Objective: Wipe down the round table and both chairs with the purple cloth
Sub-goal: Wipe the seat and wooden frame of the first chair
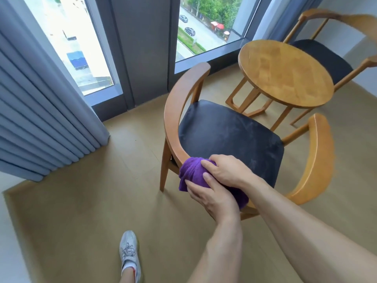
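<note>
Presently both hands sit on the purple cloth [192, 169], which is bunched over the curved wooden back rail of the near chair [173, 111]. Left hand [212, 198]: lower of the two, fingers curled round the outer, floor-facing side of the cloth. Right hand [225, 170]: above and just beside it, fingers bent over the top of the cloth on the seat side. The two hands touch or nearly touch; which one cannot be told. Cloth wraps the rail, a fold hanging below it on the outside.

Near chair: black padded seat, scuffed and streaked pale; rail sweeps round to an armrest on each side. Round table [285, 75]: bare wooden top, standing just beyond the near chair, toward the window. Far chair [324, 56]: same build, black seat, on the other side of the table, partly hidden by it.

Surroundings: beige floor [81, 211]; pleated blue-grey curtain [40, 111] at left; tall dark-framed window [200, 27] looking down on a street with cars. One foot in a pale sneaker [129, 252] is planted on the floor, well apart from the chair legs.
</note>
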A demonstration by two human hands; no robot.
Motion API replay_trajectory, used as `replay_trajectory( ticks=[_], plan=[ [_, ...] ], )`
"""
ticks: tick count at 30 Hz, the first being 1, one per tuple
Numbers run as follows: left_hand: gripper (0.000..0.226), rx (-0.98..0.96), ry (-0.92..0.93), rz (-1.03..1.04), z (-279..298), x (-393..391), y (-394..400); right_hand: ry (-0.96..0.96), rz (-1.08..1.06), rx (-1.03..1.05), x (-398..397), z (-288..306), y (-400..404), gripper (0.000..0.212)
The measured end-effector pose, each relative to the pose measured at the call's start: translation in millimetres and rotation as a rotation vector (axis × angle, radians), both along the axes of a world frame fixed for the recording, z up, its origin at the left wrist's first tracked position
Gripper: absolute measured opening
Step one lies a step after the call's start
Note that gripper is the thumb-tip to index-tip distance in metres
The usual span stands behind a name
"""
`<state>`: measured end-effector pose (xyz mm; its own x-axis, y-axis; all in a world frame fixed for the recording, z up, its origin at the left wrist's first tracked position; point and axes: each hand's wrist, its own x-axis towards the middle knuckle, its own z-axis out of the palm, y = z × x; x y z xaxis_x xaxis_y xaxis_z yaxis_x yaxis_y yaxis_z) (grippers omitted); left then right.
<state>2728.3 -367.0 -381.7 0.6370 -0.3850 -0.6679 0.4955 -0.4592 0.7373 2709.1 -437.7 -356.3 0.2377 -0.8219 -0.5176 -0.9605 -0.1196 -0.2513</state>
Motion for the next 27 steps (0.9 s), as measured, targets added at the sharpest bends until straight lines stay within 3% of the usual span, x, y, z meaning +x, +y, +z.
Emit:
replay_trajectory(
  ticks=[4,10,14,19,27],
  plan=[
    [0.063,-0.002,-0.061,-0.008,-16,27,-18,-0.065,-0.043,0.050,22,-11,-18,0.050],
    [0.053,-0.047,-0.011,-0.254,-61,100,-58,-0.096,-0.190,0.091,75,-41,-53,0.043],
    [0.051,-0.119,-0.187,-0.439,-73,141,-93,-0.239,-0.393,0.004,105,-61,-74,0.053],
    [0.064,-0.229,-0.403,-0.615,-78,174,-135,-0.433,-0.642,-0.192,130,-75,-92,0.048],
    [0.064,-0.217,-0.541,-0.757,-79,197,-173,-0.480,-0.752,-0.269,148,-82,-122,0.050]
  ],
)
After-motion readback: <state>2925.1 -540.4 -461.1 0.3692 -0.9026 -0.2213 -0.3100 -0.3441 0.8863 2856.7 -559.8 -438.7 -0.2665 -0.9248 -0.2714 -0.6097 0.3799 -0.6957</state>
